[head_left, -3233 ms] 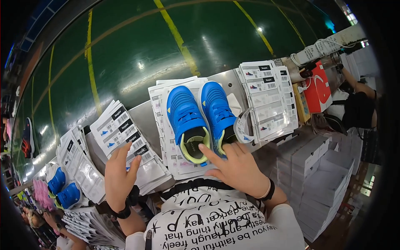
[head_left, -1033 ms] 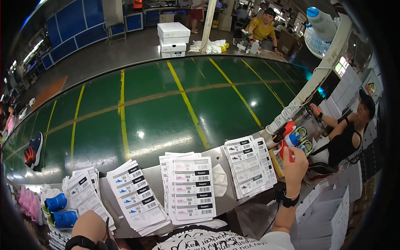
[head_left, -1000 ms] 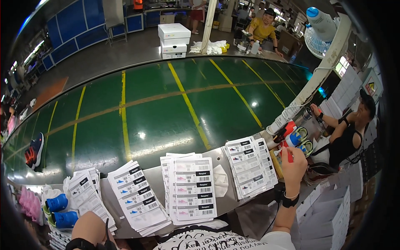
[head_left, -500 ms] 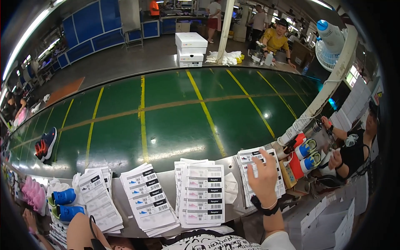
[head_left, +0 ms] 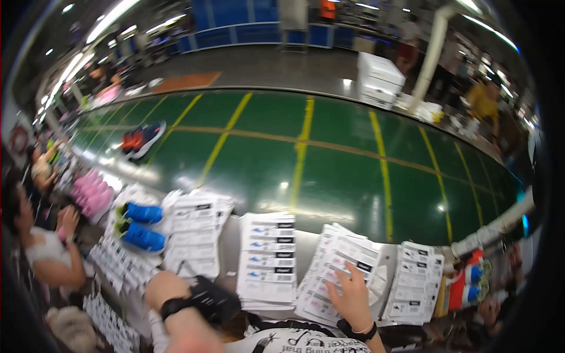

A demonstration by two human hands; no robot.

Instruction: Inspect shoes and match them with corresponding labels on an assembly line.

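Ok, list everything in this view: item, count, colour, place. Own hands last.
Label-sheet stacks: 4 main groups, white, near edge
White crumpled piece: 1, white, between third and fourth stacks
Other sheets: count unclear, white, lower left
Blue shoes: 2, blue/lime, left
Pink items: count unclear, pink, far left
Dark shoe: 1 discernible, navy/orange, belt's left
Belt: 1, green/yellow, centre
Red box: 1, red, right
Blue-and-white shoes: 2, by red box
White boxes: stack, white, across belt
Posts: 2, pale, right
Blue panels: several, blue, back
Co-workers: several, blurred, left and back
Left hand: 1, black wristband, lower left, fingers hidden
Right hand: 1, black wristband, open at third stack
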